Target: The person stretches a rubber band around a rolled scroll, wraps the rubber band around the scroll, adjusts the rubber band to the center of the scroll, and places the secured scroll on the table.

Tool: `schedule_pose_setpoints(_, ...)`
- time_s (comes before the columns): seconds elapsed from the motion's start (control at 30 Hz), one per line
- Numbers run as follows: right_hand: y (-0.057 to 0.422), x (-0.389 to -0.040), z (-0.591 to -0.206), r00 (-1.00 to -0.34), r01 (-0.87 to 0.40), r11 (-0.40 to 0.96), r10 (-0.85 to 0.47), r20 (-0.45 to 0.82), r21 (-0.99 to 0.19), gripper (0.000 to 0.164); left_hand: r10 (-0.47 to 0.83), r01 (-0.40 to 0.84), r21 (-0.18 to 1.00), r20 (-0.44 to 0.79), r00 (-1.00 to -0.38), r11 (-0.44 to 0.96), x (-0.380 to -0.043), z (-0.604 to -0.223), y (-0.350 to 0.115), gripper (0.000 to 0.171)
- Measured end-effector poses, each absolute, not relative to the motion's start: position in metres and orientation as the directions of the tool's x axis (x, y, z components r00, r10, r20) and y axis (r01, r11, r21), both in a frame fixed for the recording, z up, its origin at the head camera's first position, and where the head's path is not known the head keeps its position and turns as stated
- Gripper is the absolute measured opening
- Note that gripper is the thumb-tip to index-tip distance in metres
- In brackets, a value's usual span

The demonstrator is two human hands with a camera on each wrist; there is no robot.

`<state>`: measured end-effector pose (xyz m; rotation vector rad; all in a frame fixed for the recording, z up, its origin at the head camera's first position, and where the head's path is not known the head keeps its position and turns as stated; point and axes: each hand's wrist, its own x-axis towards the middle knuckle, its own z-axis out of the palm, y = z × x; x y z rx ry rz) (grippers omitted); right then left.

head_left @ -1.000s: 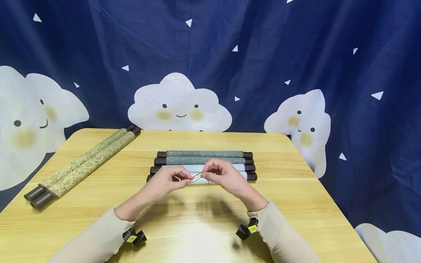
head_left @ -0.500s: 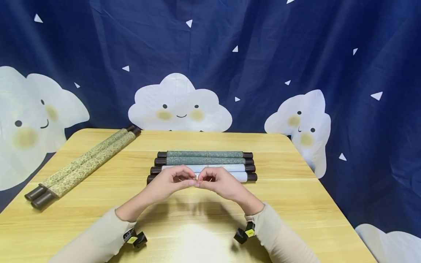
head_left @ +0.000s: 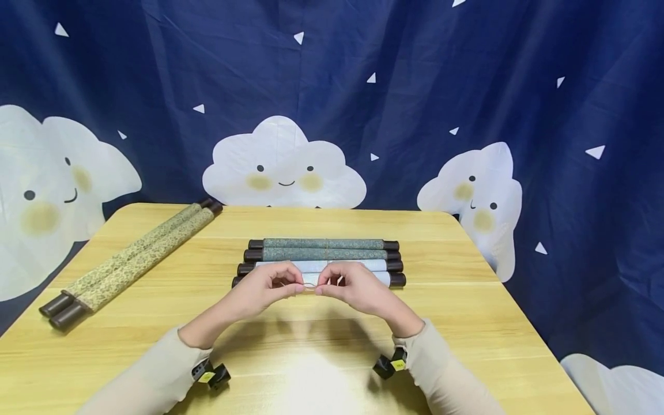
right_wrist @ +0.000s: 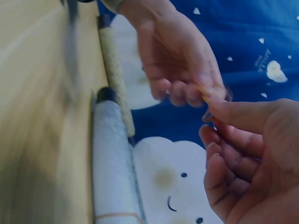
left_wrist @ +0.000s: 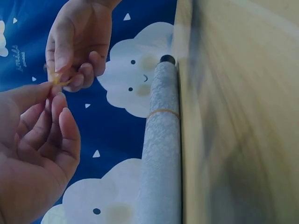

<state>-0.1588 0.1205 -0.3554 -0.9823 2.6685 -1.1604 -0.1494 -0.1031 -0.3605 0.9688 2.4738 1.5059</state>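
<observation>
Wood-grain table (head_left: 477,323); I see left hand (head_left: 267,285) and right hand (head_left: 354,285) pinching a rubber band (left_wrist: 56,78): probably light, soft, stretchy, best gripped at opposite ends.

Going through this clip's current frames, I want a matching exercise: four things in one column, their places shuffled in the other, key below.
1. two yellow-patterned scrolls with dark ends
2. two green-patterned scrolls with dark ends
3. two pale blue-white scrolls with dark ends
4. thin tan band

A. the near half of the central row of four
B. pinched between the left hand and the right hand
C. slanting along the left side of the wooden table
D. the far half of the central row

Pairs: 1-C, 2-D, 3-A, 4-B
</observation>
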Motion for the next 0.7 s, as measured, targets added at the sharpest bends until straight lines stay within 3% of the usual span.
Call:
schedule_pose_setpoints(0.23,0.132,-0.161,-0.347,-0.77,-0.565,0.547,-0.618,0.157,-0.618,0.007,0.598,0.512,0.785,0.234,-0.766,0.348,-0.165,-0.38,-0.109,0.01)
schedule_pose_setpoints(0.43,0.135,-0.164,-0.346,-0.82,-0.464,0.495,-0.554,0.145,-0.734,0.006,0.496,0.453,0.76,0.199,-0.845,0.467,-0.171,-0.383,-0.113,0.022)
schedule_pose_setpoints(0.53,0.135,-0.165,-0.346,-0.848,-0.448,0.51,-0.503,0.169,-0.734,0.008,0.435,0.42,0.757,0.199,-0.878,0.501,-0.173,-0.383,-0.114,0.022)
schedule_pose_setpoints(0.7,0.128,-0.161,-0.349,-0.85,-0.47,0.529,-0.486,0.202,-0.707,0.008,0.447,0.424,0.775,0.206,-0.87,0.468,-0.17,-0.382,-0.109,0.027)
